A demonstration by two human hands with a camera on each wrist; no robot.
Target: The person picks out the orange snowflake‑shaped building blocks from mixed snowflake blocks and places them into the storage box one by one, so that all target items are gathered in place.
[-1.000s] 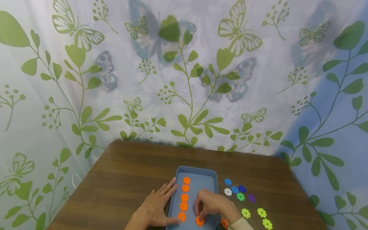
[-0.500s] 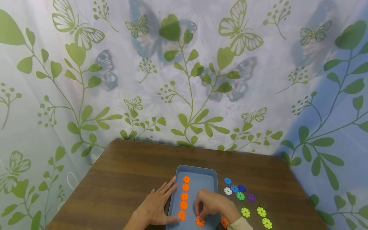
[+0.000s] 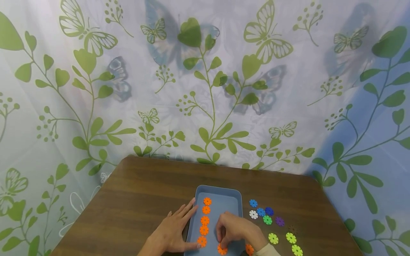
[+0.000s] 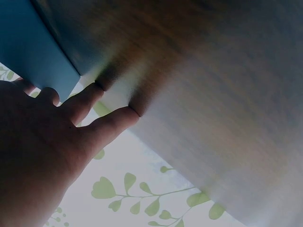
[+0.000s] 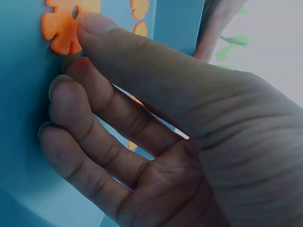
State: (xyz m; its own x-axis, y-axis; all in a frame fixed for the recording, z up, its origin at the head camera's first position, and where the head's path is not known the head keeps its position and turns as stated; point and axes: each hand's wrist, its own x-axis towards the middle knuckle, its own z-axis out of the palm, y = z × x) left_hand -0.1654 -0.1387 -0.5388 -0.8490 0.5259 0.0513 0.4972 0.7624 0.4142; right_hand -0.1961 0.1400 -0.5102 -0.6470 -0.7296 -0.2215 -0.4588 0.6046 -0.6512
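Observation:
Inside the blue-grey tray (image 3: pixel 225 193) lies a column of several orange interlocking discs (image 3: pixel 204 220) along the left side. My left hand (image 3: pixel 171 229) rests at the tray's left wall with fingers spread, its thumb tip over the rim at the lowest disc of that column. In the left wrist view the left hand's (image 4: pixel 52 123) fingers extend beside the tray's blue side. My right hand (image 3: pixel 235 227) is over the tray, pinching another orange disc (image 3: pixel 222 250) low on the tray floor. The right wrist view shows the thumb on that notched disc (image 5: pixel 61 23) and the other fingers curled beneath.
Right of the tray on the brown table (image 3: pixel 153 181) lie loose discs: blue (image 3: pixel 253 203), white (image 3: pixel 253 214), green (image 3: pixel 267 220), purple (image 3: pixel 280 221), brown (image 3: pixel 292 228) and yellow-green (image 3: pixel 273 238). One more orange disc (image 3: pixel 249 249) is partly behind the right wrist. A leaf-patterned curtain (image 3: pixel 205 89) hangs behind.
Both hands stay nearly in place, the right still at the same orange disc. The head view shifts slightly; the discs keep their positions.

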